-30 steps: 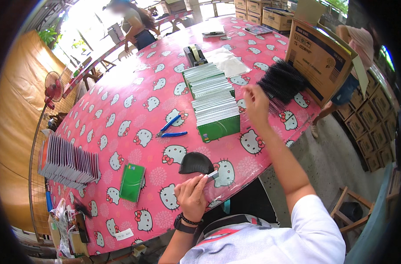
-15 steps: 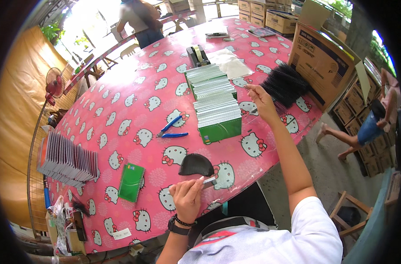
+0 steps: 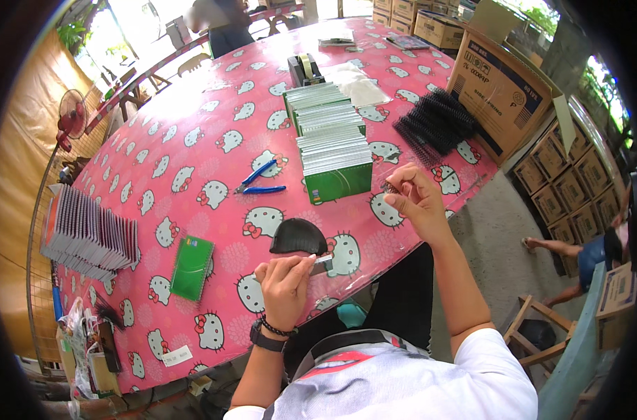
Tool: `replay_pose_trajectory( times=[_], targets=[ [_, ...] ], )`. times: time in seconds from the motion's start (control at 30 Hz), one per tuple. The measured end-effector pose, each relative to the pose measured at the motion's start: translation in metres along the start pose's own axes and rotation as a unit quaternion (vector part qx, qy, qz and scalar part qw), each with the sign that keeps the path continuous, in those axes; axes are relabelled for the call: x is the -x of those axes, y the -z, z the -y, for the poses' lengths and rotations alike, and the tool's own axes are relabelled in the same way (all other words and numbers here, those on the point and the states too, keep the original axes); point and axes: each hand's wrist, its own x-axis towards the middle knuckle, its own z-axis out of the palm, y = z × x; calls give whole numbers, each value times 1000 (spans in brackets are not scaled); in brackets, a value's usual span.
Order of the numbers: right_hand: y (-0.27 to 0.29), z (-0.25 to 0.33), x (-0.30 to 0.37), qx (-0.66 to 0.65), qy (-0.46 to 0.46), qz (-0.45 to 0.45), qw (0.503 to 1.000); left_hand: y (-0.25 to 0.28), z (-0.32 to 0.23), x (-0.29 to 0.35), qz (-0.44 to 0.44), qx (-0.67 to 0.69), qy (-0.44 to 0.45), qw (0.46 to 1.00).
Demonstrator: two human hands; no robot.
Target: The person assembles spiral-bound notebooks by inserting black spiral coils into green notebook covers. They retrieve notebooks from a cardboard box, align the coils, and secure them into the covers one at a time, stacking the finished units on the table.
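My left hand [image 3: 283, 283] is closed at the table's near edge, pinching a small flat strip [image 3: 322, 259] with a pale end; its kind is unclear. Just beyond lies a black half-round pad [image 3: 299, 236]. My right hand [image 3: 418, 201] is raised over the right side of the table. Its thumb and fingers pinch what looks like a thin dark coil [image 3: 390, 187], mostly hidden by the fingers. Rows of green spiral notebooks [image 3: 338, 183] stand on edge beyond my hands. Blue-handled cutters [image 3: 261, 179] lie left of them, and a single green notebook [image 3: 192, 267] lies flat at left.
A heap of black plastic coils [image 3: 436, 124] lies by a large cardboard box [image 3: 500, 98]. A tape dispenser [image 3: 304, 70] and clear plastic sheets [image 3: 357, 84] sit farther back. Stacked notebooks [image 3: 91, 234] stand at far left. A person [image 3: 588, 262] walks at right; another stands at the back.
My right hand has come down and nearer, fingers curled more. My left hand still holds the strip. The view has shifted slightly, and the person at right has moved lower in view.
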Motion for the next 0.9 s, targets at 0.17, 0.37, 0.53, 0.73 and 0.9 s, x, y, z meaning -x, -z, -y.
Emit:
replay_pose_trajectory(
  times=[0.17,0.37,0.53,0.73,0.9],
  targets=[
    [-27,7,23,119,-104,131,979,2,6,-1,12,17,1,1000],
    [-51,-8,41,101,-133,194,967,0,7,-2,15,22,2,1000],
    [-52,-9,35,81,-120,197,970,2,8,-2,17,22,6,1000],
    [-45,-14,33,78,-109,282,950,1,7,-4,14,22,14,1000],
    [-50,-4,30,114,-108,255,954,7,-6,-11,43,-7,37,998]
  ],
)
